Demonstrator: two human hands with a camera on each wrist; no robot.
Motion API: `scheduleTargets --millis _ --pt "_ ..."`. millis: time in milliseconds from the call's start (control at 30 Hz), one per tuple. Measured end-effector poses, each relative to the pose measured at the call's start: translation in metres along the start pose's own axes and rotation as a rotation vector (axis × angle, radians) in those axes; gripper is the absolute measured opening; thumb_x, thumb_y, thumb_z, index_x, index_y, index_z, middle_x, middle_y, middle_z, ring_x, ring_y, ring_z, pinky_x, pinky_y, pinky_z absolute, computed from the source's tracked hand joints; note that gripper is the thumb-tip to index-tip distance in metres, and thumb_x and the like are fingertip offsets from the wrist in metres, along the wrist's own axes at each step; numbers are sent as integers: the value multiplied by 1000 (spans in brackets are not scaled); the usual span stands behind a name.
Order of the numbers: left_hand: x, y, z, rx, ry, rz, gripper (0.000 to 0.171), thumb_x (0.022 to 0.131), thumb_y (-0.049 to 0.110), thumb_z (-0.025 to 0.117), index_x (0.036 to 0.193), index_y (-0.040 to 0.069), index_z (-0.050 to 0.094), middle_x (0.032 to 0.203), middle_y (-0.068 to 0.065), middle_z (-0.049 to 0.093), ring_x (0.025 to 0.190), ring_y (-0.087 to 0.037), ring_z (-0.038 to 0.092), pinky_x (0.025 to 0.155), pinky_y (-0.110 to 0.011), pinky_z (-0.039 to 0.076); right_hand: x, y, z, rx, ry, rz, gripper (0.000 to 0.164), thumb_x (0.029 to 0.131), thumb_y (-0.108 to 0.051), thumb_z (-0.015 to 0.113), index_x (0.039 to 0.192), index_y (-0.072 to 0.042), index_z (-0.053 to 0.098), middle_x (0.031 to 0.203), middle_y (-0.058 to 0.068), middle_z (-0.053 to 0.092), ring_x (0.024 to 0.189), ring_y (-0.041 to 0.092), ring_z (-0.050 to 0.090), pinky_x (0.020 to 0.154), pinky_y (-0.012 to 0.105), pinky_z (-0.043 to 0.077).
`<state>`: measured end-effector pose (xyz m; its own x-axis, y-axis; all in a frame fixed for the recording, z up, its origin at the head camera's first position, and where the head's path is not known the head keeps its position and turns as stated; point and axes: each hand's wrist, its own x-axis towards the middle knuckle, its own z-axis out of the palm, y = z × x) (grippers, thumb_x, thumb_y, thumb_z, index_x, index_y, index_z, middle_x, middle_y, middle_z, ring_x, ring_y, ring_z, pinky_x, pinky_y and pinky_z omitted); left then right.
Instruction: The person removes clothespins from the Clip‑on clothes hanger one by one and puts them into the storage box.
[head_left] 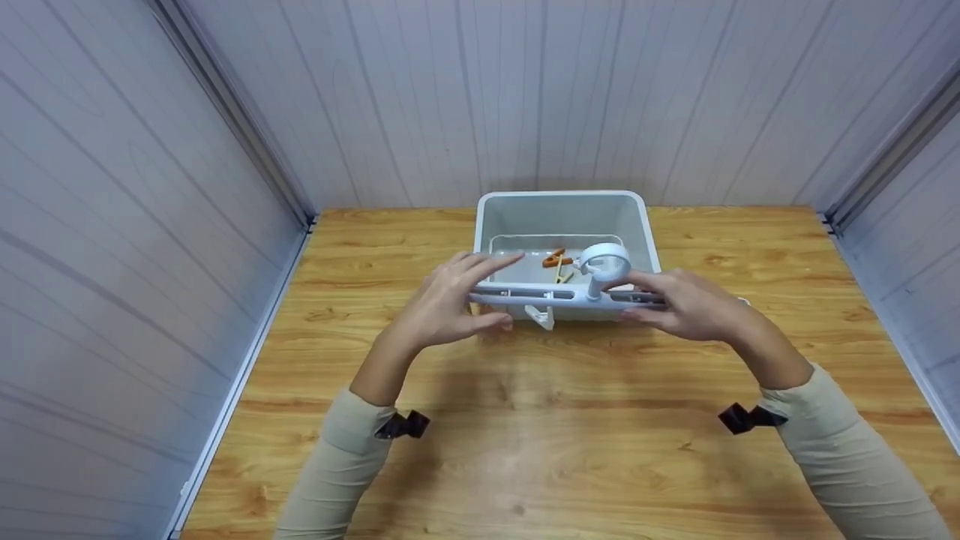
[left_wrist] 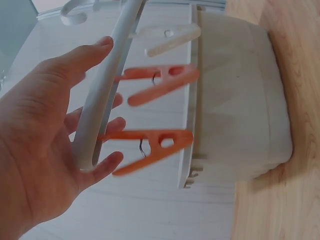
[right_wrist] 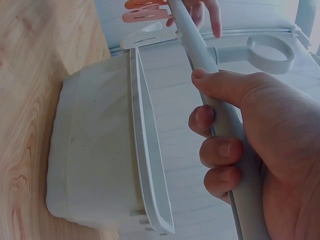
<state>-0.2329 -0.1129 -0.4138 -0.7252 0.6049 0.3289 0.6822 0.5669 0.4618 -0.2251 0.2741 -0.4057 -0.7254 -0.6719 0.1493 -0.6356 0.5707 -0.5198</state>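
A pale clip hanger (head_left: 577, 296) with a long slotted bar is held level over the near rim of a grey-white plastic tub (head_left: 566, 196). A round loop (head_left: 604, 259) stands up from its bar. My right hand (head_left: 694, 304) grips the bar's right part, fingers curled round it in the right wrist view. The left hand (head_left: 450, 300) is around the bar's left end with thumb and fingers spread loosely. From the bar hang an orange clothespin (left_wrist: 155, 142), a pink clothespin (left_wrist: 167, 82) and a white clothespin (left_wrist: 175, 37) in the left wrist view.
An orange clip (head_left: 556, 259) and a yellow clip (head_left: 562, 276) show within the tub's outline; whether they lie inside or hang is unclear. The tub stands on a wood-grain table (head_left: 517, 450) near the back panel wall (head_left: 495, 97). Side walls rise left and right.
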Motion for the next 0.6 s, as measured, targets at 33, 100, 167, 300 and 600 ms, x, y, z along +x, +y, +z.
scheduleTargets --millis 33,100,167,300,600 --pt "-1 -1 -1 -29 13 -8 82 95 35 93 167 26 55 156 -14 70 143 -38 66 120 -63 54 -2 0 -1 5 3 6 40 106 -11 78 144 -17 72 78 -3 70 62 -2 48 57 23 41" --pt "-3 -3 -2 -73 33 -16 84 94 31 94 168 25 55 158 -13 68 146 -38 64 122 -63 53 -5 1 -3 11 12 17 40 106 -10 77 145 -17 72 78 -2 69 62 -1 48 58 22 41" --pt "-4 -5 -4 -99 50 -22 84 94 28 94 168 24 55 159 -13 67 148 -37 62 123 -62 53 -8 2 -6 17 26 16 40 106 -7 77 145 -16 73 82 -1 72 64 -1 49 59 22 42" --pt "-7 -10 -7 -137 70 -41 85 92 24 96 167 21 55 160 -13 66 149 -36 61 122 -62 53 -12 5 -8 31 44 7 41 104 -3 77 144 -14 73 89 3 77 66 -2 52 59 23 46" --pt "-13 -18 -13 -178 92 -85 93 91 26 97 171 22 50 167 -10 61 156 -35 56 130 -63 47 -21 13 -12 46 77 19 37 104 -4 78 141 -10 73 76 -5 66 58 -5 44 54 23 44"
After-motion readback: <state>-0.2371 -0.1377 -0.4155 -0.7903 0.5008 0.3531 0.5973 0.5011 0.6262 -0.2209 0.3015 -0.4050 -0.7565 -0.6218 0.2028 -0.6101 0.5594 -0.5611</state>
